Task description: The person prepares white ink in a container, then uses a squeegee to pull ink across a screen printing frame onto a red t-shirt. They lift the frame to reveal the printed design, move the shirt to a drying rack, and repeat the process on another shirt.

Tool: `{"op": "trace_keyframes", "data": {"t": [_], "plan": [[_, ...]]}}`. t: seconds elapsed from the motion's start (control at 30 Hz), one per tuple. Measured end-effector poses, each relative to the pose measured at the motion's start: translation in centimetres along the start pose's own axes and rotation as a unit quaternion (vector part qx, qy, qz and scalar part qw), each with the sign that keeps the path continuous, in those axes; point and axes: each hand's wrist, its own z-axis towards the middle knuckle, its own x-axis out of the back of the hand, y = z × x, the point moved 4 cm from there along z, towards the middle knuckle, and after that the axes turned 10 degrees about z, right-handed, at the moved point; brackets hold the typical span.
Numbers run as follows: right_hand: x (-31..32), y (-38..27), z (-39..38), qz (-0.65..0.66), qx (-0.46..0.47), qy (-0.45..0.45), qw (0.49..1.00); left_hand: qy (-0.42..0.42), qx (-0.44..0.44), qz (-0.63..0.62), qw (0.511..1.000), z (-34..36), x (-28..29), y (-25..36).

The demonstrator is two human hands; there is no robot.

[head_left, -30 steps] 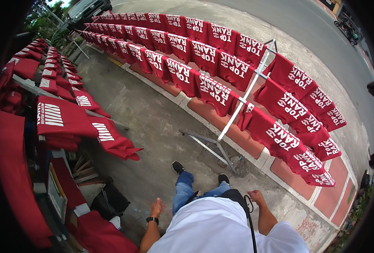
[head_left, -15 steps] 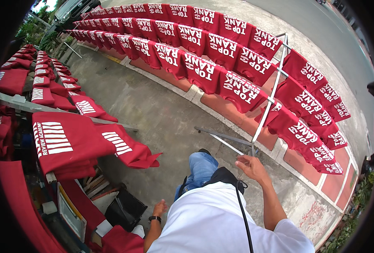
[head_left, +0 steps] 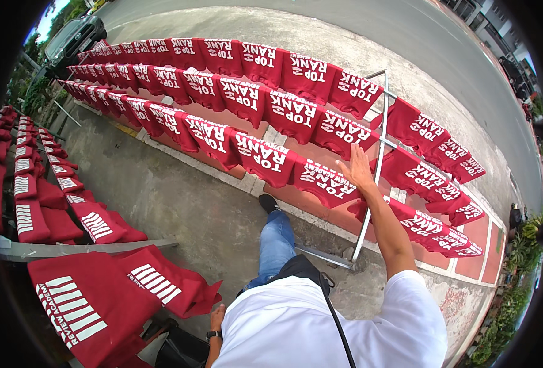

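Observation:
My right hand [head_left: 358,170] reaches forward, fingers stretched out and nothing in them. It is over the nearest row of red printed cloths [head_left: 265,158], which look like shirts, beside a slanting metal rail [head_left: 379,162]. Whether it touches a cloth I cannot tell. My left hand [head_left: 218,316], a dark watch on its wrist, hangs low at my side. Nothing shows in it, but its fingers are mostly hidden. Close to it lies a red cloth with white stripes [head_left: 189,288], draped with another striped red cloth [head_left: 78,300] at the lower left.
Three long rows of red cloths run over tiled paving [head_left: 311,205] toward a dark parked vehicle [head_left: 72,46]. More striped cloths [head_left: 32,214] hang on the left, behind a metal bar [head_left: 81,248]. A low frame bar [head_left: 323,256] lies near my leg. Beyond is a road [head_left: 369,24].
I have stepped toward the right-hand rows. My right hand has moved up and forward from near the frame's lower end to over the cloths. My left hand has drawn back beside my body.

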Motion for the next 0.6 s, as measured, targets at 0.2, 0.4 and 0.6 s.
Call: {"op": "trace_keyframes", "data": {"t": [0.2,0.4,0.6], "plan": [[-4.9,9.0,12.8,-0.072,-0.101,0.04,0.992,-0.085,-0.012,0.051,0.995,4.7,4.5,7.4],[-8.3,13.7,16.9,-0.131,-0.191,-0.019,0.973,-0.095,0.148,0.01,0.984,4.4,11.3,17.1],[-7.8,13.1,16.8,-0.163,-0.159,0.009,0.974,-0.077,0.163,0.008,0.984,7.2,13.0,23.4]]}}
